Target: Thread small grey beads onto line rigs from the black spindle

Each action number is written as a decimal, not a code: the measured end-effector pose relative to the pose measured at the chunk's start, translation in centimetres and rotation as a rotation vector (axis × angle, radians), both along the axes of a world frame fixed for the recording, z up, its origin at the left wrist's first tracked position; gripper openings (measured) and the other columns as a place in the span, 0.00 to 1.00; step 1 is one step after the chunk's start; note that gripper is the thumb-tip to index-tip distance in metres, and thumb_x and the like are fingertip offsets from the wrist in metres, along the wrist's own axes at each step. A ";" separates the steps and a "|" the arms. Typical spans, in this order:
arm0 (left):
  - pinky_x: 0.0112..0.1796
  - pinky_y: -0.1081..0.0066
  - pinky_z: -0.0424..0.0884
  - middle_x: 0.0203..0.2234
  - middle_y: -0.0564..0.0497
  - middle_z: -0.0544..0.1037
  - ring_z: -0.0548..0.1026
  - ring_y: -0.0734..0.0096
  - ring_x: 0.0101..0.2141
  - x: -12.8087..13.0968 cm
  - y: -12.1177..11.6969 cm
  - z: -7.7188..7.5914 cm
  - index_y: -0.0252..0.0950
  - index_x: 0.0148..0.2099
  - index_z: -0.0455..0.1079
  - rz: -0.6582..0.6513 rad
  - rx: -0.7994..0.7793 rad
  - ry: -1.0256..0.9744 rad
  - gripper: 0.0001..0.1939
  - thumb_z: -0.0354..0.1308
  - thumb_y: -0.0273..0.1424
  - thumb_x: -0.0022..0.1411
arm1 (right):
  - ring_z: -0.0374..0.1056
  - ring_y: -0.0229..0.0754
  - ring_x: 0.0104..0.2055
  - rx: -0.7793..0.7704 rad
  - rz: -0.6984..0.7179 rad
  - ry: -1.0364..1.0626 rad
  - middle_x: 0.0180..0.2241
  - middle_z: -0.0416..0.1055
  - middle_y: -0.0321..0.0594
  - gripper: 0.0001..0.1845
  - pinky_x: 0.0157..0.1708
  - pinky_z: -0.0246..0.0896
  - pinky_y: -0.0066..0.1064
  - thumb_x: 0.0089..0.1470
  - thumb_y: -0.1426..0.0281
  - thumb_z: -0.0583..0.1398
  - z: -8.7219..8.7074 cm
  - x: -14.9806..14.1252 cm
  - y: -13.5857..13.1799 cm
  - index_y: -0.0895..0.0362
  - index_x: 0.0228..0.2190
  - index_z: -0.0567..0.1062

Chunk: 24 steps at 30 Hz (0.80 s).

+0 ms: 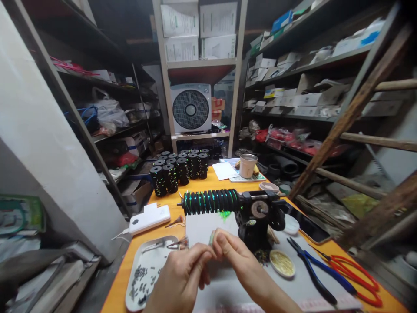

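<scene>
My left hand (187, 274) and my right hand (233, 254) meet fingertip to fingertip above the pale work sheet (224, 291). Both are closed in a pinch. A tiny greenish bit shows at my right fingertips, too small to name; whatever my left fingers hold is hidden. Just beyond them, a black ridged roller (211, 201), wrapped with green strands, lies horizontally on the spindle of a small black machine (257, 217). Loose bright green bits (224, 214) sit under the roller. Left of my left hand is a white tray (130, 284) with many small dark pieces and metal tools.
Several black spools (169, 178) stand at the back left. A white power bank (150, 219) lies left. To the right are a dish of yellowish bits (282, 263), blue-handled pliers (312, 269), orange-handled scissors (355, 274) and a phone (306, 221). A cup (248, 166) stands behind.
</scene>
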<state>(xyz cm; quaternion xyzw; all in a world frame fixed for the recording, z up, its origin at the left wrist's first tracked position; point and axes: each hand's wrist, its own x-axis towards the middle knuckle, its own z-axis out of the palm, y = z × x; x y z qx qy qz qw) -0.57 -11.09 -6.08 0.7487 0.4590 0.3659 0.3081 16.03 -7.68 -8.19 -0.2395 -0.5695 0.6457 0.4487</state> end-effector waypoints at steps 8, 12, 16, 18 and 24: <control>0.29 0.71 0.68 0.15 0.48 0.76 0.73 0.68 0.18 -0.2 0.1 -1.3 0.37 0.26 0.70 -0.080 -0.236 0.007 0.26 0.41 0.43 0.70 | 0.64 0.37 0.23 -0.084 0.103 0.171 0.29 0.62 0.35 0.23 0.24 0.62 0.31 0.63 0.49 0.48 -1.1 -2.4 -0.6 0.54 0.26 0.57; 0.37 0.69 0.68 0.27 0.47 0.80 0.75 0.64 0.31 -1.6 0.8 -1.4 0.37 0.31 0.76 -0.069 -0.349 -0.231 0.19 0.54 0.44 0.65 | 0.60 0.39 0.31 -0.006 -0.002 0.150 0.25 0.58 0.35 0.25 0.36 0.58 0.31 0.63 0.50 0.50 -0.9 -2.5 -0.6 0.55 0.23 0.61; 0.51 0.60 0.64 0.50 0.42 0.77 0.71 0.55 0.51 -0.5 3.1 -1.8 0.41 0.52 0.74 -0.132 -0.474 -0.719 0.35 0.59 0.59 0.50 | 0.58 0.40 0.32 0.065 -0.072 0.068 0.25 0.59 0.35 0.27 0.40 0.54 0.32 0.63 0.49 0.50 -0.9 -1.8 -0.7 0.56 0.22 0.63; 0.52 0.57 0.64 0.50 0.40 0.77 0.72 0.53 0.50 1.2 4.4 -1.6 0.40 0.53 0.73 -0.181 -0.525 -0.780 0.41 0.56 0.63 0.46 | 0.57 0.39 0.32 0.070 -0.081 0.021 0.25 0.59 0.35 0.27 0.38 0.53 0.32 0.62 0.48 0.50 -1.0 -1.4 -0.7 0.56 0.22 0.62; 0.40 0.68 0.71 0.36 0.39 0.79 0.77 0.62 0.39 4.6 6.7 -0.1 0.30 0.43 0.76 -0.324 -0.720 -0.831 0.19 0.57 0.42 0.64 | 0.58 0.38 0.30 0.005 -0.066 -0.111 0.24 0.60 0.35 0.30 0.35 0.54 0.31 0.59 0.44 0.50 -2.2 -0.2 -1.2 0.56 0.22 0.64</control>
